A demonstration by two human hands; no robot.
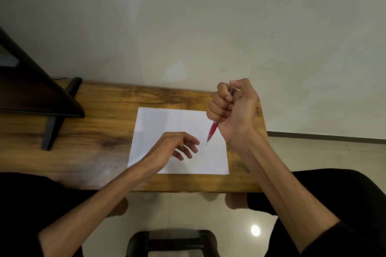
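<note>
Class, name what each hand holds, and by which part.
Right hand grips the red pen round its upper barrel; left hand holds nothing.

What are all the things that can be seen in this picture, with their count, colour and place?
paper sheet: 1, white, flat on the table, towards its right end
pen: 1, red, tip pointing down over the paper sheet
table: 1, brown wood, against the wall
screen-like panel on a stand: 1, black, left end of the table
stool-like frame: 1, black, bottom middle
wall: 1, pale, behind the table
floor: pale tiles, right of and below the table
legs: 2, black trousers, either side
left hand: 1, fingers relaxed, over the paper sheet
right hand: 1, grips the pen in a fist
</note>
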